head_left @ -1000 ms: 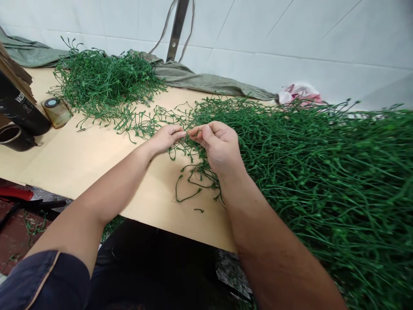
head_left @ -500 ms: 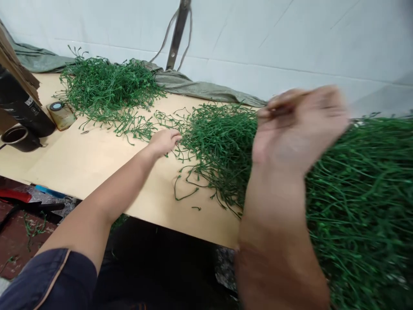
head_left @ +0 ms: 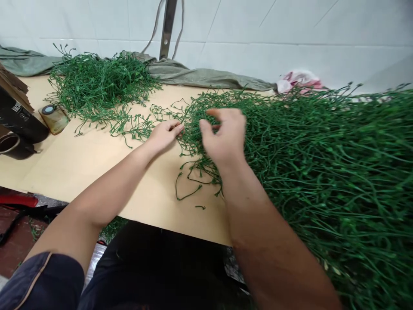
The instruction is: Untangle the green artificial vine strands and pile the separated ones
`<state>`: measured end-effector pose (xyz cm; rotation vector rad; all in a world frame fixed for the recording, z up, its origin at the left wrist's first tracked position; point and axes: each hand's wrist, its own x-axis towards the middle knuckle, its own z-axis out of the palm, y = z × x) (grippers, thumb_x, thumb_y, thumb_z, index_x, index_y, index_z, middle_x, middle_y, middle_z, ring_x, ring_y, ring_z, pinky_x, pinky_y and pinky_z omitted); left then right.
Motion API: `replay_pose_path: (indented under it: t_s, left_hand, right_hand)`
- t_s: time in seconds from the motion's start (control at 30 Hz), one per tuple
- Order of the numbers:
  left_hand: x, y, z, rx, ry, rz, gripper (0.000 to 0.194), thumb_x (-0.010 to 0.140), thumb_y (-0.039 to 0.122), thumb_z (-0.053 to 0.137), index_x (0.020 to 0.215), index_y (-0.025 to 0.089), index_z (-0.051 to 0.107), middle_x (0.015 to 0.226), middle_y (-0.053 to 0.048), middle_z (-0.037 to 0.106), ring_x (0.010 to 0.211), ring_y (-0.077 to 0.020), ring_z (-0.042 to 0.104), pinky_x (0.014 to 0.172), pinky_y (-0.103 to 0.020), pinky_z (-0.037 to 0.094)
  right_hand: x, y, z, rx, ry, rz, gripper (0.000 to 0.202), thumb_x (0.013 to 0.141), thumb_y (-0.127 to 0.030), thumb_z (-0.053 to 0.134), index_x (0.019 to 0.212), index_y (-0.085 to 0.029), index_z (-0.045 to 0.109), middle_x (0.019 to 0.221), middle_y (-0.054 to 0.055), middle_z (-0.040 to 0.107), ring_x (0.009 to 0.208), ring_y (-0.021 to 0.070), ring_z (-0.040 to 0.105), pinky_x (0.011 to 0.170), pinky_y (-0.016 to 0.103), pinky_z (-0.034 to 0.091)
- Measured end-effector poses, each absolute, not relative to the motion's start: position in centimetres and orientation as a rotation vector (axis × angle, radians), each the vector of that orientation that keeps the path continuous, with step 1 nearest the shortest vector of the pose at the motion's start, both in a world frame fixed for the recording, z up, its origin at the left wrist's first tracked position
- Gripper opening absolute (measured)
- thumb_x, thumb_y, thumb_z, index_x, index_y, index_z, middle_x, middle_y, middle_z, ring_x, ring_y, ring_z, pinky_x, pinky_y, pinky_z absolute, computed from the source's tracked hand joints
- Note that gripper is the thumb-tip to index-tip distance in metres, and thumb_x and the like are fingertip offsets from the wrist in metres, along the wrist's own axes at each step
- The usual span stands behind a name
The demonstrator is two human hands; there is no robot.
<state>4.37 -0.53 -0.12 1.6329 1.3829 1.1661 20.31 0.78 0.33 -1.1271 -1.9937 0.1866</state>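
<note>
My left hand (head_left: pixel 165 134) rests low over the tan tabletop (head_left: pixel 87 159), its thumb and fingers pinched together. The fingertips meet the left edge of a large tangle of thin green stems with small forked tips (head_left: pixel 274 129); what lies in the pinch is too small to make out. Over that same tangle hovers my right hand (head_left: pixel 227 133), slightly blurred. Its thumb and index finger are curved with a gap between them, and I see nothing held there. Loose stems (head_left: pixel 189 193) lie on the tabletop below the hands.
A second green heap (head_left: pixel 101 82) sits at the back left. Farther left stand a black bottle (head_left: pixel 24 116), a dark mug (head_left: pixel 16 146) and a small jar (head_left: pixel 54 119). Grey-green cloth (head_left: pixel 206 77) runs along the tiled wall, with a red-and-white bundle (head_left: pixel 300 81) near it.
My right hand has come down and left from its raised place by the wall to over the tangle. My left hand stays nearly in place. The view has shifted slightly.
</note>
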Motion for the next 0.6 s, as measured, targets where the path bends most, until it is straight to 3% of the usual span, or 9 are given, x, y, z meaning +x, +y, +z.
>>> replay_pose_path:
  t_s: [0.2, 0.37, 0.6]
  left_hand:
    - [4.3, -1.6, 1.1, 1.349, 1.261, 1.257, 0.021, 0.085, 0.017, 0.046, 0.064, 0.014, 0.051, 0.052, 0.005, 0.038, 0.049, -0.0062, 0.029, 0.051, -0.023, 0.021]
    - [4.1, -1.9, 1.7, 1.256, 1.227, 1.255, 0.021, 0.083, 0.013, 0.047, 0.062, 0.012, 0.053, 0.051, 0.005, 0.041, 0.046, -0.0047, 0.029, 0.05, -0.022, 0.022]
    - [3.9, -1.8, 1.8, 1.256, 1.237, 1.237, 0.023, 0.082, 0.009, 0.048, 0.059, 0.012, 0.051, 0.046, 0.006, 0.039, 0.043, -0.0039, 0.031, 0.049, -0.02, 0.023]
  right_hand:
    - [17.4, -1.0, 0.0, -1.286, -2.087, 0.302, 0.017, 0.075, -0.02, 0.052, 0.083, -0.013, 0.065, 0.085, 0.012, 0.06, 0.08, 0.0224, 0.055, 0.077, 0.04, 0.046]
    - [17.4, -1.4, 0.9, -1.227, -1.983, 0.685, 0.005, 0.07, -0.02, 0.058, 0.068, -0.017, 0.055, 0.069, 0.003, 0.056, 0.057, 0.0126, 0.049, 0.062, 0.031, 0.044]
    - [17.8, -2.0, 2.5, -1.063, -1.811, 1.135, 0.01, 0.071, -0.018, 0.058, 0.063, -0.017, 0.052, 0.056, -0.003, 0.047, 0.05, 0.0069, 0.04, 0.05, 0.023, 0.033]
